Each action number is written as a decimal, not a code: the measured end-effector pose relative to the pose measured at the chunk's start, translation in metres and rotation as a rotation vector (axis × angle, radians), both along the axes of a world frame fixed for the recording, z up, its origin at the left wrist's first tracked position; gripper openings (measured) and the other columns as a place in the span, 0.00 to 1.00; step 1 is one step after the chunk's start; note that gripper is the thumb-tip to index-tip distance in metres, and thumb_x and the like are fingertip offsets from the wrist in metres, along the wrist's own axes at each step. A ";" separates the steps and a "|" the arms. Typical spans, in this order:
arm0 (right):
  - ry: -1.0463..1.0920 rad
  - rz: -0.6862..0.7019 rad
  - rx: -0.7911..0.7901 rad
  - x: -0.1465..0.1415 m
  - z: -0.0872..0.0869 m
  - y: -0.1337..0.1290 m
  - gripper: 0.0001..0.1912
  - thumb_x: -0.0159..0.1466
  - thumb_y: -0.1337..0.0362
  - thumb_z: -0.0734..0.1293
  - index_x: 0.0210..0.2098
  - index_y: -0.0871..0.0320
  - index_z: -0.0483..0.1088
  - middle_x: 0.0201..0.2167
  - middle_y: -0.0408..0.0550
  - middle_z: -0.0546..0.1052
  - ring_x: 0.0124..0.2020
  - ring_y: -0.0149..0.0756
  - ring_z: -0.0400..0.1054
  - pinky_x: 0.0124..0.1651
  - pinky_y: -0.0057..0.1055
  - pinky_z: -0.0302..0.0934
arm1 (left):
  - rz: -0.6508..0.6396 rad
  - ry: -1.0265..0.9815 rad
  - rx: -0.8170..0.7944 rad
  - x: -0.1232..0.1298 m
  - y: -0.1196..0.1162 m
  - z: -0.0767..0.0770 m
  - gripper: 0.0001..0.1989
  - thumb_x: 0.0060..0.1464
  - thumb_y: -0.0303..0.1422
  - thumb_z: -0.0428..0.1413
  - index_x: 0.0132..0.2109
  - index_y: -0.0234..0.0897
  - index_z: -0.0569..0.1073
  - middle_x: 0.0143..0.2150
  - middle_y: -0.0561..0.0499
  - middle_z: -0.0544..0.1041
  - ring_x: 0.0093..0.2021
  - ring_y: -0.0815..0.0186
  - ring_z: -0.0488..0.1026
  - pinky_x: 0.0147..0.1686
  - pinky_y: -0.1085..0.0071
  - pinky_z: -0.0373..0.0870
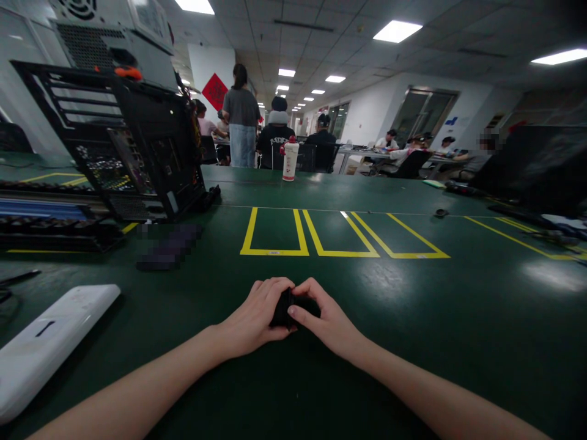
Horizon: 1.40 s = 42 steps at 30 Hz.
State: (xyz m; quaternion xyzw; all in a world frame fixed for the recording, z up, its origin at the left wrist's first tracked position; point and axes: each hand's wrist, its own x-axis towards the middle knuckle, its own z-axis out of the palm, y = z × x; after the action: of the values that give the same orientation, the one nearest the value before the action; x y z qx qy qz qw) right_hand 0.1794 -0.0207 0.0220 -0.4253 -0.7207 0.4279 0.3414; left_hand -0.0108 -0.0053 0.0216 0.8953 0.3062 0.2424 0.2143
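Observation:
Low in the middle of the view, a small black object (281, 310) is between my two hands just above or on the green tabletop (293, 391). Its kind cannot be made out, since fingers cover most of it. My left hand (254, 315) is wrapped round it from the left, thumb underneath and fingers over the top. From the other side my right hand (332, 321) is curled, with the tips of its thumb and forefinger at the object's right edge. A dark gap shows inside the right hand's curl.
Yellow tape outlines (275, 252) lie beyond my hands. A white cup (290, 160) stands farther back. At left are an open black computer case (151, 146), a blurred dark item (169, 247) and a long white device (55, 342). Dark equipment (536, 171) stands right; people sit beyond.

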 end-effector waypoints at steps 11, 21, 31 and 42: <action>-0.091 0.019 0.035 0.005 0.003 -0.005 0.11 0.60 0.62 0.65 0.42 0.54 0.63 0.40 0.44 0.68 0.40 0.37 0.65 0.44 0.37 0.61 | 0.016 0.004 -0.043 0.001 0.000 -0.001 0.29 0.50 0.27 0.58 0.55 0.45 0.53 0.53 0.46 0.63 0.49 0.54 0.64 0.47 0.55 0.63; -0.032 -0.032 -0.024 0.000 0.001 -0.001 0.10 0.61 0.61 0.63 0.42 0.55 0.61 0.40 0.45 0.69 0.42 0.37 0.66 0.44 0.36 0.62 | 0.010 0.017 -0.014 0.002 0.001 0.000 0.30 0.51 0.28 0.59 0.56 0.43 0.53 0.52 0.46 0.63 0.49 0.56 0.63 0.47 0.57 0.63; -0.051 0.072 0.021 0.008 0.003 -0.001 0.12 0.60 0.63 0.66 0.43 0.54 0.62 0.40 0.43 0.69 0.42 0.36 0.65 0.45 0.36 0.60 | 0.022 0.024 -0.019 0.000 0.000 -0.002 0.29 0.50 0.28 0.59 0.56 0.42 0.54 0.53 0.45 0.63 0.49 0.55 0.64 0.47 0.58 0.63; -0.103 0.008 0.022 0.004 0.004 0.000 0.11 0.62 0.63 0.62 0.45 0.56 0.62 0.43 0.47 0.69 0.46 0.38 0.63 0.49 0.39 0.59 | 0.005 0.011 -0.006 0.002 0.000 0.002 0.29 0.51 0.29 0.59 0.56 0.42 0.53 0.52 0.46 0.64 0.50 0.56 0.63 0.48 0.58 0.62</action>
State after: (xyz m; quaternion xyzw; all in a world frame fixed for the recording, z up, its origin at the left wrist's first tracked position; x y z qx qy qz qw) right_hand 0.1833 -0.0212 0.0265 -0.4400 -0.7438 0.3990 0.3065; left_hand -0.0087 -0.0054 0.0241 0.8953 0.3101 0.2370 0.2147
